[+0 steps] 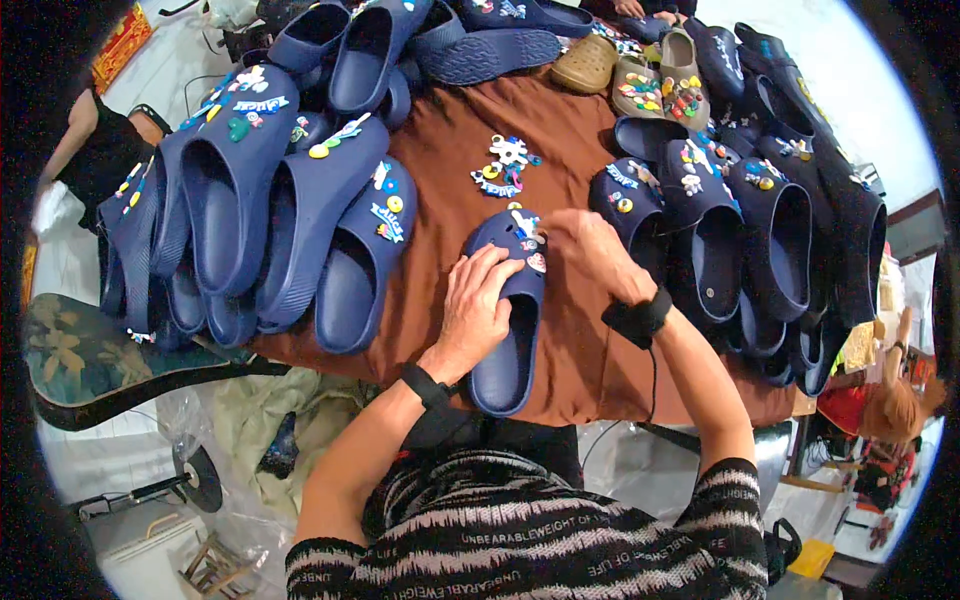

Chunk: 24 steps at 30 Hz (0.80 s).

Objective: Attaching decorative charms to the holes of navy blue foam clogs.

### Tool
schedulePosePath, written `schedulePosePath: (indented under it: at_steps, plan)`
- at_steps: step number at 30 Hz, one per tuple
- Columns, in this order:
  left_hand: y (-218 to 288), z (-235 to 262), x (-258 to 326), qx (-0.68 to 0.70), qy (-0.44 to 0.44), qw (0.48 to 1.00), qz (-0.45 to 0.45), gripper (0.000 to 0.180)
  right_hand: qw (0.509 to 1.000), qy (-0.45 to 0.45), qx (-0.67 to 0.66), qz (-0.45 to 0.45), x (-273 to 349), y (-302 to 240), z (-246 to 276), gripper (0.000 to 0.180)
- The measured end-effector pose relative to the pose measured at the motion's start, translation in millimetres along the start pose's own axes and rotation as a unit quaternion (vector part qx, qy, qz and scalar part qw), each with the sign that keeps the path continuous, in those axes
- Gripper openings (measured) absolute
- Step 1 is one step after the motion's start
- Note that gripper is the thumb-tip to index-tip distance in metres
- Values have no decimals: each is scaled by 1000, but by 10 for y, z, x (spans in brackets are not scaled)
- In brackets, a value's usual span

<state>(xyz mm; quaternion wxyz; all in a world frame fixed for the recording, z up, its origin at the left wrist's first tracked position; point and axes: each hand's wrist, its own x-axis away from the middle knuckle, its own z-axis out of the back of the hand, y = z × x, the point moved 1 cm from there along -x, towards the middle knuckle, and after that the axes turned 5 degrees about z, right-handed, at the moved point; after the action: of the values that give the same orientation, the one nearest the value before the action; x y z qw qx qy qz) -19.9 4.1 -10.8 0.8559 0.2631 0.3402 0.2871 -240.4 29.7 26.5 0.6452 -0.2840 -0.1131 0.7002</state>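
Observation:
A navy blue clog lies on the brown cloth in front of me, toe pointing away and heel near the cloth's edge. Several charms sit on its upper, among them a white charm and a pink-and-white one. My left hand grips the clog's upper from the left, fingers bent across it. At the clog's right side, the fingers of my right hand are pinched together by the white charm; what lies between the fingertips is hidden. Beyond the toe lies a small pile of loose charms.
Rows of charm-covered navy clogs crowd the left and right of the brown cloth. Olive clogs stand at the back, where another person's hands show. A patterned stool is at left. A black cord hangs from my right wristband.

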Motion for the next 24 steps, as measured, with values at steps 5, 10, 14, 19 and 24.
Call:
schedulePosePath:
  at_steps: [5, 10, 14, 19, 24]
  plan:
    - [-8, -7, -11, 6, 3, 1000, -3, 53, 996, -5, -55, -77, -469, 481, -156, 20]
    - [14, 20, -23, 7, 2, 1000, 4, 53, 983, 3, -153, -102, -831, 734, -450, 29]
    - [16, -8, -24, 15, -1, 1000, 11, 53, 993, -13, -50, -110, -977, 908, -588, 31]
    - [12, 14, -14, 17, -4, 1000, 18, 54, 970, -3, -170, -173, -964, 959, -615, 21]
    - [15, -8, -21, 13, -3, 1000, 14, 54, 948, -6, -266, -176, -832, 1116, -583, 17]
